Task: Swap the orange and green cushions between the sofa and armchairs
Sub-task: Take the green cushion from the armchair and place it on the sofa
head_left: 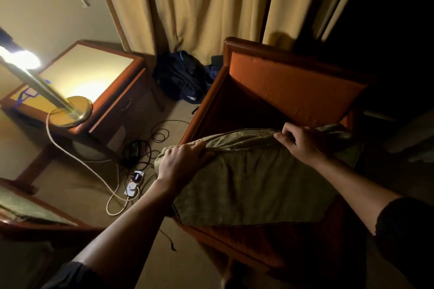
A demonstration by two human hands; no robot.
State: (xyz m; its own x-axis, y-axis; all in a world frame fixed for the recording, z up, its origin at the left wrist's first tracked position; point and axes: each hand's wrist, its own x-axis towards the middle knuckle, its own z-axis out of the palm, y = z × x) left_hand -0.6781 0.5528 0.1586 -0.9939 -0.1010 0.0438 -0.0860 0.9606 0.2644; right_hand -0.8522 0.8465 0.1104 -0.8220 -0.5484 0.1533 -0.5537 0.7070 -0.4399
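A green cushion [256,178] is held flat over the seat of an orange armchair [293,91] with a wooden frame. My left hand [180,162] grips the cushion's far left corner. My right hand [298,143] pinches its far edge towards the right. The chair's seat under the cushion is mostly hidden. The orange backrest stands bare behind the cushion. At the lower left, a piece of green upholstery [28,209] in a wooden frame belongs to another seat.
A wooden side table [112,82] with a lit brass lamp [70,110] stands at the left. Cables and a power strip [135,183] lie on the carpet between table and chair. A dark backpack [180,77] rests by the beige curtains [199,7].
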